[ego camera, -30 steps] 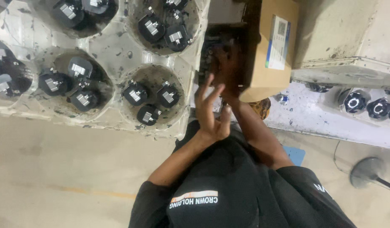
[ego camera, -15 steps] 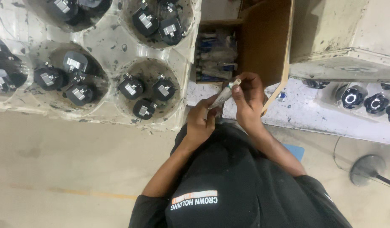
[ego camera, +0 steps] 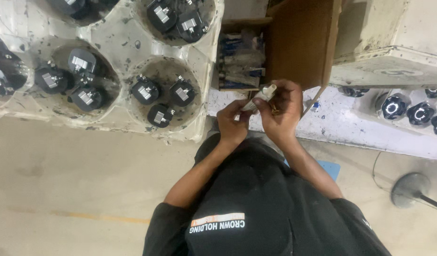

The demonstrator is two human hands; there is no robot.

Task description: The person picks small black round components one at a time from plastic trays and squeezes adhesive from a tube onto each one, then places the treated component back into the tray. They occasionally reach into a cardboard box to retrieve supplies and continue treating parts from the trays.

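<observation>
In the head view, a small pale tube (ego camera: 262, 96) is held between both hands just above the front edge of a white bench (ego camera: 351, 125). The left hand (ego camera: 233, 124) is closed on the tube's lower end, and the right hand (ego camera: 281, 111) is pinched shut around its upper part, near the cap.

At twelve o'clock from the hands, an open cardboard box (ego camera: 301, 42) is seen on the bench, with a row of tubes and packets (ego camera: 241, 59) packed in its left half. At nine to eleven o'clock, a stained white moulded tray (ego camera: 119, 42) is spread out, its round hollows each filled with black round parts (ego camera: 164, 95). At three o'clock, more black parts (ego camera: 408, 111) are lined up on the bench.

Below the bench, a bare concrete floor (ego camera: 71, 189) is shown, crossed by a faint yellow line (ego camera: 100, 217). A round stand base (ego camera: 410, 188) is set at four o'clock.
</observation>
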